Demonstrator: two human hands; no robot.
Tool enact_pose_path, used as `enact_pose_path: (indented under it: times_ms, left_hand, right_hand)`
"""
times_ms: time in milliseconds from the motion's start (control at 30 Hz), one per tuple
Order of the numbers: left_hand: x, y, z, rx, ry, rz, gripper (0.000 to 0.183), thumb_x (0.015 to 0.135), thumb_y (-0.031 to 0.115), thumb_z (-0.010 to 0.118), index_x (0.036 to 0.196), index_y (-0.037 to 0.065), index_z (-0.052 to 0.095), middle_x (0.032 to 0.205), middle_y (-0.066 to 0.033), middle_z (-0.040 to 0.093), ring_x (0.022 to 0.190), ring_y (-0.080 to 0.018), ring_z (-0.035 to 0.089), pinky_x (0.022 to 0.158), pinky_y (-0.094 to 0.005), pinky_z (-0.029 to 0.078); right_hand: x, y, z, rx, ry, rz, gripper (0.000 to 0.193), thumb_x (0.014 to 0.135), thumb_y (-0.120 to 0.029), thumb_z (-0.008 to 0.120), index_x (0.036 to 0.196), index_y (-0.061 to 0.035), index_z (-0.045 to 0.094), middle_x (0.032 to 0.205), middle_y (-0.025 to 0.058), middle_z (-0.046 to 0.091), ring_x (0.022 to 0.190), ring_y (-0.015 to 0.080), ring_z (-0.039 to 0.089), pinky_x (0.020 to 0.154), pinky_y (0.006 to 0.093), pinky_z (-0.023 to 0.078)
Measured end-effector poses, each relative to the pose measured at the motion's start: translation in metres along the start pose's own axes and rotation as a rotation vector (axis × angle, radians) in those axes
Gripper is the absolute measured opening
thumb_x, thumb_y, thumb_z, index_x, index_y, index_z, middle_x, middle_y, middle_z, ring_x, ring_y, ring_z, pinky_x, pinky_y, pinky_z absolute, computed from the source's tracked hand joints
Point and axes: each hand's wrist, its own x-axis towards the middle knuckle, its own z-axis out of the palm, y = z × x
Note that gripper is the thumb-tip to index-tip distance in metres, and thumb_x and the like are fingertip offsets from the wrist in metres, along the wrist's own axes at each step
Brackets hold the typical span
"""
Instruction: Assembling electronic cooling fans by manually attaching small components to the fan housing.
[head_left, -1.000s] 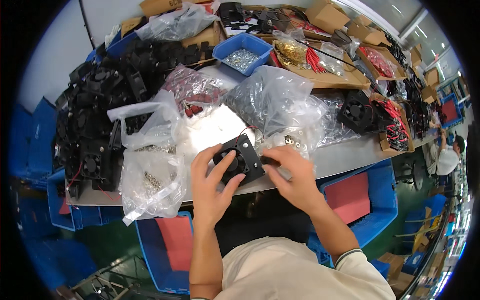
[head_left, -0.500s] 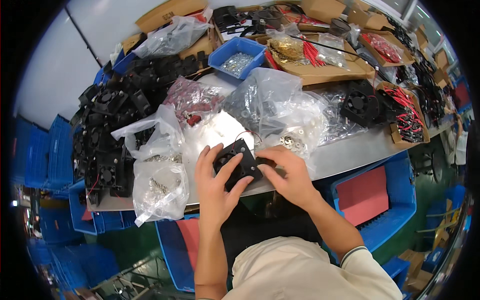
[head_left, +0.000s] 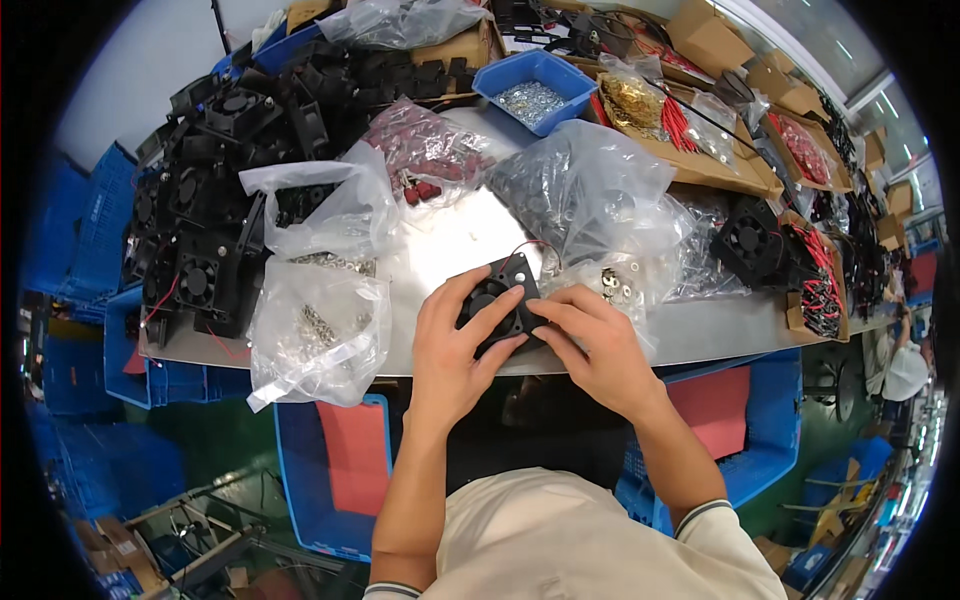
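Over the front edge of the metal worktable [head_left: 705, 325], a square black cooling fan [head_left: 515, 285] is tilted in my hands. My left hand [head_left: 448, 340] grips it, fingers across its face and thumb along its lower edge. A thin red wire arches up from its top. My right hand [head_left: 605, 340] has thumb and fingertips closed together at the fan's right edge; whether a small part lies between them is hidden. Closest to my right hand is a clear bag of washers [head_left: 622, 283]. A clear bag of screws [head_left: 318, 325] hangs over the table edge beyond my left hand.
Black fans [head_left: 195, 200] are heaped at the left. Behind my hands lie a bag of dark red parts [head_left: 425, 150] and a blue bin [head_left: 568, 117] of small metal pieces. Another fan [head_left: 745, 240] sits at the right. Blue crates [head_left: 290, 490] stand below the table.
The whole view has shifted, with the table sitting higher in it. My right fingertips have drawn closer together at the fan's edge. My left hand keeps its hold.
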Motion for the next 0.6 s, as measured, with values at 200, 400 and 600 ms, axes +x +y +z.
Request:
enact_pose_path:
  times_ms: [200,400,600]
  left_hand:
    - [0.0003,0.0008,-0.0013,-0.009,0.002,-0.011,0.055,0.066,0.008,0.080,0.119,0.014,0.068,0.131,-0.0127,0.054,0.117,-0.0332,0.052,0.098,-0.0409,0.044]
    - [-0.0003,0.0023,-0.0013,-0.033,0.012,-0.044,0.058,0.065,0.008,0.081,0.121,0.012,0.067,0.130,-0.0116,0.055,0.117,-0.0327,0.052,0.097,-0.0405,0.045]
    - [0.0009,0.0000,-0.0034,-0.033,0.001,-0.044,0.060,0.065,0.008,0.081,0.122,0.013,0.066,0.131,-0.0112,0.055,0.117,-0.0324,0.052,0.097,-0.0406,0.045]
  right_hand:
    - [0.0040,-0.0069,-0.0010,-0.056,-0.047,-0.008,0.026,0.082,-0.001,0.069,0.107,-0.0012,0.066,0.097,0.0128,0.063,0.082,0.0291,0.062,0.071,0.0349,0.050]
    - [0.0012,-0.0053,-0.0002,-0.056,-0.048,0.021,0.025,0.081,0.001,0.069,0.106,-0.0002,0.066,0.097,0.0130,0.063,0.083,0.0296,0.063,0.071,0.0351,0.051]
    - [0.0024,-0.0029,0.0071,-0.059,-0.003,0.034,0.025,0.080,0.001,0.070,0.105,-0.0013,0.068,0.094,0.0113,0.061,0.081,0.0268,0.061,0.071,0.0337,0.050]
